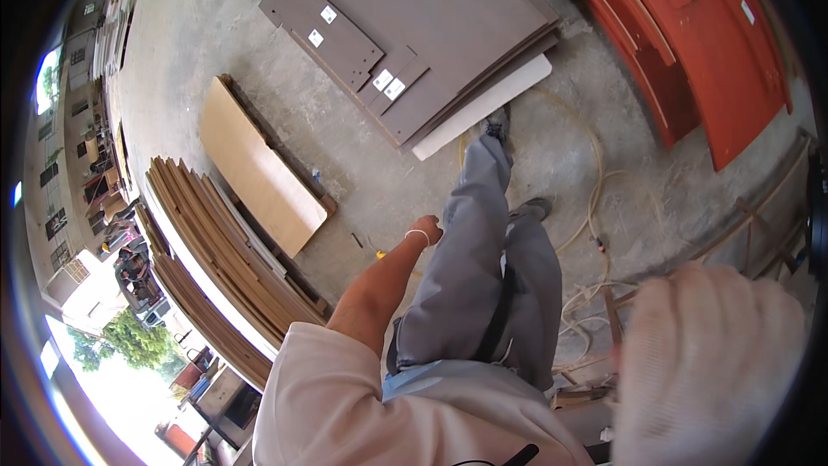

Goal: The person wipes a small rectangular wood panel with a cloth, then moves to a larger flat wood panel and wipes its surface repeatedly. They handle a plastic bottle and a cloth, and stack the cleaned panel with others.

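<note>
My left hand point(429, 229), bare with a white band at the wrist, hangs beside my grey trouser leg. Its fingers look curled, and their inner side is hidden. Close to the camera at the lower right is my right hand point(705, 362), large and blurred, in what looks like a pale knitted glove. Whether it holds anything is unclear; a small red spot shows at its left edge. Ahead of my feet lies a stack of dark brown panels point(453, 19) with white labels and drilled holes, a white board point(485, 107) jutting out beneath.
Red curved-looking panels point(698, 45) lie at the upper right. A yellowish hose point(598, 188) loops over the concrete floor point(362, 175) beside my feet. To the left are a tan board point(259, 162) and stacked brown panels point(220, 239). A metal frame point(757, 226) stands at the right.
</note>
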Motion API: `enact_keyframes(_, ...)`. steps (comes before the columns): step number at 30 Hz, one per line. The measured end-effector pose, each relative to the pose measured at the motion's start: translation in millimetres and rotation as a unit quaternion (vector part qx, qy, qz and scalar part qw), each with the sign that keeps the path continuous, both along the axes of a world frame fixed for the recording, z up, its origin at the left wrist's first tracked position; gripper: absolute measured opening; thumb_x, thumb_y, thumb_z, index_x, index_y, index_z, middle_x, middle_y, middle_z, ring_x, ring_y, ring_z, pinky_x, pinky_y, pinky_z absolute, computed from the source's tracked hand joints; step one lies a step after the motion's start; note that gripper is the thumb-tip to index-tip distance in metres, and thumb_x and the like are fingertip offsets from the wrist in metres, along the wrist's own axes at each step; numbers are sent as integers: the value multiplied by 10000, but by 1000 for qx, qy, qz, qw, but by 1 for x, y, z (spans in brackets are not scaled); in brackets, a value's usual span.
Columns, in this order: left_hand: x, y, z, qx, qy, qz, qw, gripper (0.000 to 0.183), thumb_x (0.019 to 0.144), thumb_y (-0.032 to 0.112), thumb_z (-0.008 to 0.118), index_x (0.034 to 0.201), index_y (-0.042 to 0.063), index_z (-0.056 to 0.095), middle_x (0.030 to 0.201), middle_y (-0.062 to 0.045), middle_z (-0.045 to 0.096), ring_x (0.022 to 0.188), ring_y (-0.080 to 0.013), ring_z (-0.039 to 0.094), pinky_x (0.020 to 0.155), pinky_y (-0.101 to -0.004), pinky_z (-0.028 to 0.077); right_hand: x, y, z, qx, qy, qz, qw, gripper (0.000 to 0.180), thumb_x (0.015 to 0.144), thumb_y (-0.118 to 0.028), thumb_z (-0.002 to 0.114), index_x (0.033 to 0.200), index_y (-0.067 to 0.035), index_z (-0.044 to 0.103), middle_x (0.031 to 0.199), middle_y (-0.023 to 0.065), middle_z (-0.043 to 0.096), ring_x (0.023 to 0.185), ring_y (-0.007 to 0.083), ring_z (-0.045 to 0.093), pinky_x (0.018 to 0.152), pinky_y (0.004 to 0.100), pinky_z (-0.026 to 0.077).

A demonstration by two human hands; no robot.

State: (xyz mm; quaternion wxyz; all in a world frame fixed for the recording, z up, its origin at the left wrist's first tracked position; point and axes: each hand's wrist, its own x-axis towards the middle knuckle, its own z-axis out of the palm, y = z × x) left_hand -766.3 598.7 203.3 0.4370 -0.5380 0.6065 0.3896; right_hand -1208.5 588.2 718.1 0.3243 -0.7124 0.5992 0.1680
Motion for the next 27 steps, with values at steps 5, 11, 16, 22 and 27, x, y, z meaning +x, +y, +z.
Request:
enact_keyframes(5, -11, -20, -8, -23, 12, -32, 999, 504, 877, 235, 621, 1361, 100, 643, 1386, -197, 640, 1253, -395, 627, 1073, -466, 505, -7, 28, 30, -1, 43, -101, 994, 260, 741, -238, 707, 893, -64, 588, 872, 107, 629, 817, 294, 622, 749, 440, 442)
enact_keyframes(11, -46, -110, -28, -132, 14, -7, 991, 587, 890, 197, 605, 1466, 118, 523, 1376, -197, 640, 1260, -390, 622, 1063, -497, 507, 6, 95, -166, 42, -41, -123, 991, 240, 888, -309, 682, 822, -82, 637, 719, 109, 674, 643, 303, 683, 597, 457, 508)
enact_keyframes(16, -81, -221, -57, -223, 13, -3, 975, 699, 861, 146, 669, 1504, 83, 401, 1515, -179, 497, 1393, -374, 500, 1114, -477, 469, 65, 159, -281, 190, -106, -208, 953, 220, 886, -325, 654, 904, -109, 694, 813, 158, 722, 755, 376, 713, 689, 523, 539)
enact_keyframes(22, -111, -310, -68, -342, 33, -43, 938, 963, 815, 116, 732, 1615, 51, 200, 1703, -153, 190, 1590, -319, 160, 1273, -434, 245, 73, 138, -318, 342, -142, -316, 874, 228, 933, -318, 605, 1054, -159, 717, 964, 160, 753, 950, 384, 716, 864, 491, 543)
enact_keyframes(27, -116, -323, -92, -344, 11, -71, 936, 993, 794, 159, 782, 1604, 44, 219, 1667, -160, 253, 1572, -355, 200, 1271, -464, 241, 62, 88, -332, 348, -154, -400, 833, 263, 936, -253, 588, 1136, -140, 717, 1038, 113, 762, 1005, 330, 722, 886, 446, 553)
